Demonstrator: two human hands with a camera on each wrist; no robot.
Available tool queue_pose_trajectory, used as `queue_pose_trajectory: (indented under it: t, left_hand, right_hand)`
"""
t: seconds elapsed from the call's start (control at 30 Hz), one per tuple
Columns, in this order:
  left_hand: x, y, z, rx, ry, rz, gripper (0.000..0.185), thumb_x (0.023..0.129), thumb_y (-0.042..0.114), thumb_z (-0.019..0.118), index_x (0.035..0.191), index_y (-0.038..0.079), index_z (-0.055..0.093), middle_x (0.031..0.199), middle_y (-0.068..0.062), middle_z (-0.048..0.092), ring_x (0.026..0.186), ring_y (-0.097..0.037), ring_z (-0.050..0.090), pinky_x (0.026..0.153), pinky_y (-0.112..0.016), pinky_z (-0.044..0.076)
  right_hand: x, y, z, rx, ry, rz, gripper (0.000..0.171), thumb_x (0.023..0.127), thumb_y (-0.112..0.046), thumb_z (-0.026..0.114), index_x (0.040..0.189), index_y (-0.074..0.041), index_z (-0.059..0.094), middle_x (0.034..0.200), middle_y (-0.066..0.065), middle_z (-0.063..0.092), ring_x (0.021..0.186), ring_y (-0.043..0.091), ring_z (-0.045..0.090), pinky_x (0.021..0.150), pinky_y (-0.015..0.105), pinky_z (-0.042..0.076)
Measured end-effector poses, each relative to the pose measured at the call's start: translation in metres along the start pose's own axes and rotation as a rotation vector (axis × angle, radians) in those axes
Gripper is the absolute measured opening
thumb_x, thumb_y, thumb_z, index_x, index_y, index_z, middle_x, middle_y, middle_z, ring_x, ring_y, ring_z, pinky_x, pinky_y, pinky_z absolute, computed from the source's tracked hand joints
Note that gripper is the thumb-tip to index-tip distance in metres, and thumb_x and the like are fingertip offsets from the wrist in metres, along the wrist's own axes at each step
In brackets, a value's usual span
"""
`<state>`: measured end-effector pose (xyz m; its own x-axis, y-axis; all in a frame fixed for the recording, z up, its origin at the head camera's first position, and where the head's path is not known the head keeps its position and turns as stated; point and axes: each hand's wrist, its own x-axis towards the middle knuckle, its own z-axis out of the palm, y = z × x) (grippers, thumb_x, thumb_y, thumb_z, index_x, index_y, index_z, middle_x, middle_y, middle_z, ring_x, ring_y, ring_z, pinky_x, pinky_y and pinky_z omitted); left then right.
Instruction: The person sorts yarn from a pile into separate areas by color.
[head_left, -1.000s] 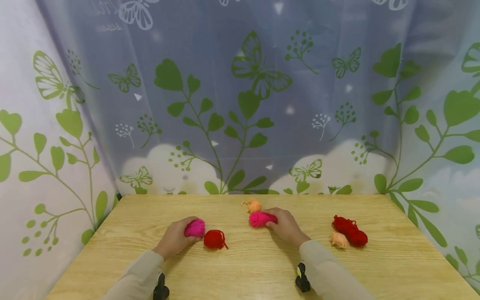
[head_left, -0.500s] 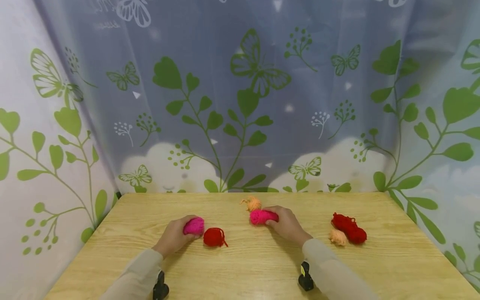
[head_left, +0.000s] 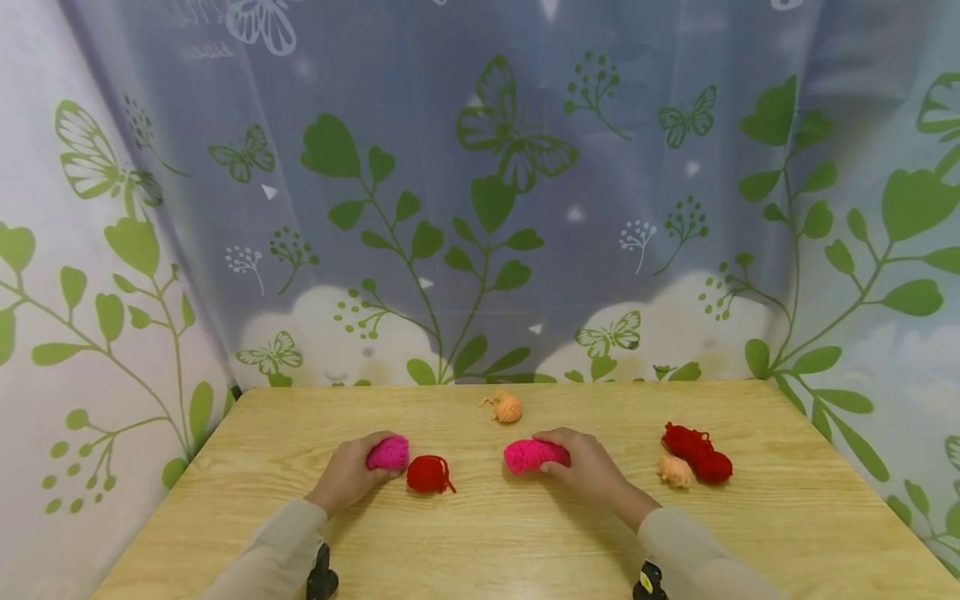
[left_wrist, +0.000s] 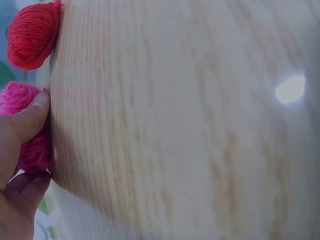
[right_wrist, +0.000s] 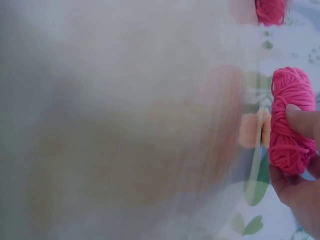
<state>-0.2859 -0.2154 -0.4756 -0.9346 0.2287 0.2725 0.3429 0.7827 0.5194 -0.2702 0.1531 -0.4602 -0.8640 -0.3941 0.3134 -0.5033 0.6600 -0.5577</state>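
My left hand [head_left: 351, 472] grips a magenta ball of yarn [head_left: 388, 453] on the left of the table; in the left wrist view its thumb lies across the pink strands [left_wrist: 35, 152]. Just right of it sits a red ball of yarn [head_left: 428, 474] with a loose end, very close to the magenta one. Near the middle, my right hand [head_left: 585, 467] holds a hot-pink skein of yarn [head_left: 534, 456] between thumb and fingers. The right wrist view has this skein [right_wrist: 291, 120] apparently lifted off the tabletop. Behind it lies a small peach ball of yarn [head_left: 507, 407].
On the right of the wooden table [head_left: 480, 533] a red skein [head_left: 697, 452] lies against another peach ball [head_left: 675, 472]. A patterned curtain [head_left: 420, 208] with leaves and butterflies hangs behind the table's back edge and along both sides.
My right hand has drawn the hot-pink skein back toward me and slightly right, away from the peach ball. The left hand stays in place with the magenta ball.
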Motion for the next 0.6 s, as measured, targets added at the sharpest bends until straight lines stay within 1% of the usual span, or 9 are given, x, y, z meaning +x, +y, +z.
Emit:
queue_pose_trajectory:
  t: [0.27, 0.43, 0.6]
  left_hand:
    - [-0.001, 0.003, -0.001, 0.004, 0.009, 0.005, 0.046, 0.071, 0.005, 0.083, 0.114, 0.007, 0.067, 0.105, -0.012, 0.069, 0.094, -0.027, 0.064, 0.084, -0.045, 0.053]
    - [-0.001, 0.003, -0.001, 0.001, -0.004, -0.005, 0.047, 0.072, 0.006, 0.083, 0.115, 0.008, 0.067, 0.106, -0.012, 0.069, 0.096, -0.027, 0.064, 0.085, -0.045, 0.052]
    - [0.000, 0.002, 0.000, -0.007, -0.018, -0.021, 0.047, 0.072, 0.005, 0.083, 0.116, 0.008, 0.067, 0.107, -0.011, 0.069, 0.097, -0.026, 0.064, 0.086, -0.045, 0.052]
  right_hand:
    - [-0.025, -0.007, -0.007, 0.002, -0.033, -0.020, 0.040, 0.082, -0.014, 0.075, 0.119, -0.003, 0.066, 0.116, 0.009, 0.067, 0.110, 0.029, 0.061, 0.094, 0.046, 0.048]
    - [-0.040, -0.012, -0.013, -0.001, -0.063, -0.012, 0.039, 0.081, -0.016, 0.076, 0.117, -0.004, 0.067, 0.113, 0.006, 0.068, 0.108, 0.027, 0.062, 0.093, 0.045, 0.049]
    - [-0.053, -0.015, -0.020, -0.015, -0.089, -0.032, 0.038, 0.080, -0.019, 0.076, 0.115, -0.005, 0.068, 0.111, 0.006, 0.068, 0.105, 0.027, 0.063, 0.090, 0.043, 0.050]
